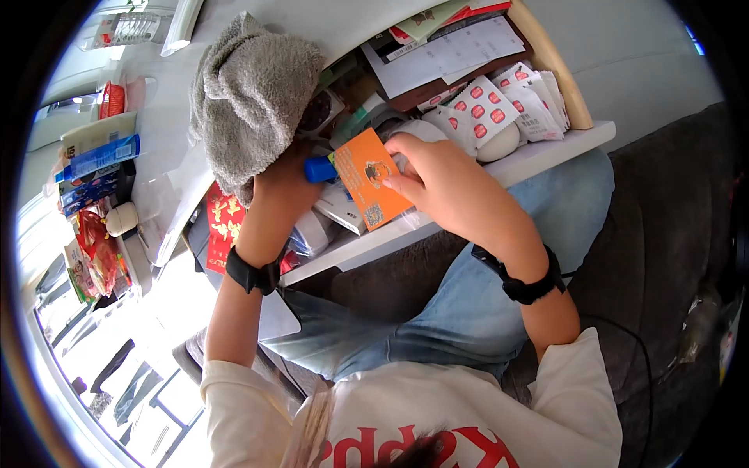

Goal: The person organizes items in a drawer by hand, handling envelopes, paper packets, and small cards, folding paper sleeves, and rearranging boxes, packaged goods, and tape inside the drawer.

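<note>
An orange card (367, 175) with a small picture and a QR code is pinched between the thumb and fingers of my right hand (421, 168), over the open drawer (374, 248). My left hand (289, 183) reaches into the drawer's left part, beside a blue cap (319, 169). Its fingers are mostly hidden under a grey towel (253, 93), which drapes over the desk edge. Below the card lies a white box (340, 209). White packets with red marks (482, 113) fill the drawer's right end, next to papers (445, 51).
Red paper with gold writing (225, 226) stands at the drawer's left. On the desk at left are a blue package (101, 158), a red snack bag (97, 242) and a plastic container (129, 30). A dark sofa (663, 234) lies to the right.
</note>
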Tool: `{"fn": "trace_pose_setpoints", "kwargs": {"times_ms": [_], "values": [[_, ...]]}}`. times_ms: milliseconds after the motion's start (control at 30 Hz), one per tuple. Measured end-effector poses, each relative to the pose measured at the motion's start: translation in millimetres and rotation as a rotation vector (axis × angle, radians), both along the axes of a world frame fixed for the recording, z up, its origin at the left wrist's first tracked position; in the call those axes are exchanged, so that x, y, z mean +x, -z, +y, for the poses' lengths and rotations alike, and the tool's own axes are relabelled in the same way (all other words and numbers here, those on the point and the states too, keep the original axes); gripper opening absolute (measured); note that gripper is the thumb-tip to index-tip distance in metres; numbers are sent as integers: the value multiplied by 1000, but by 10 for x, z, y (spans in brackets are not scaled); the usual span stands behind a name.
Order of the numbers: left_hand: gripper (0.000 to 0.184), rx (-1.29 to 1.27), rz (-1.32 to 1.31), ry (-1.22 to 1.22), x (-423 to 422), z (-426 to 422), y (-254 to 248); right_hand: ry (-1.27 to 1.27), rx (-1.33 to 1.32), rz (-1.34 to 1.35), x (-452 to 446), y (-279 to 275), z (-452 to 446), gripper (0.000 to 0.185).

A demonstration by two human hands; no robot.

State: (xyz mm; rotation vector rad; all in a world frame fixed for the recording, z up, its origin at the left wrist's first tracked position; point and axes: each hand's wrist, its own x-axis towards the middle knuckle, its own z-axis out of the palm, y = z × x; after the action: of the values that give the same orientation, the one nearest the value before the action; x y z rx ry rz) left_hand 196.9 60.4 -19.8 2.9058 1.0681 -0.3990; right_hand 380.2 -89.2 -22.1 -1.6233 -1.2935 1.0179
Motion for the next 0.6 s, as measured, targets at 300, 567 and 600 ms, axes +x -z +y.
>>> {"fn": "trace_pose_setpoints", "kwargs": {"times_ms": [300, 567, 600], "values": [[32, -83, -90, -13, 34, -14, -70, 23, 47, -58, -14, 39, 10, 26], [32, -56, -27, 5, -46, 97, 3, 32, 87, -108, -19, 69, 24, 28], [32, -53, -37, 7, -43, 94, 14, 32, 102, -110, -14, 77, 22, 28]]}}
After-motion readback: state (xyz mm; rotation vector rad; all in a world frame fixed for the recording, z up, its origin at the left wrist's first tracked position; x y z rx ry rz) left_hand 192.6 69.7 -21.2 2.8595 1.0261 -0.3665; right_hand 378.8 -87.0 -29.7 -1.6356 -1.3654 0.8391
